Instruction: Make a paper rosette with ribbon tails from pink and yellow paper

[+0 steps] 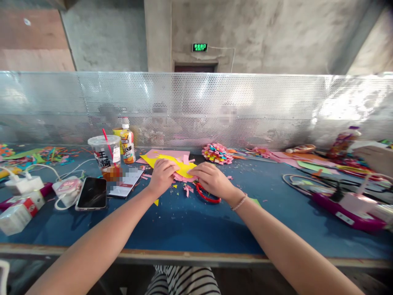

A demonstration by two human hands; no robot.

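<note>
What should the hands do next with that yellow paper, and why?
Probably press the yellow paper flat. Both the left hand and right hand already pinch it over the pink paper piece, and its near edge looks lifted.

Our 2 arms are bare, without sleeves. Our right hand (212, 180) has a thin beaded bracelet (239, 203) at the wrist. We wear black-and-white striped clothing (184, 280).
</note>
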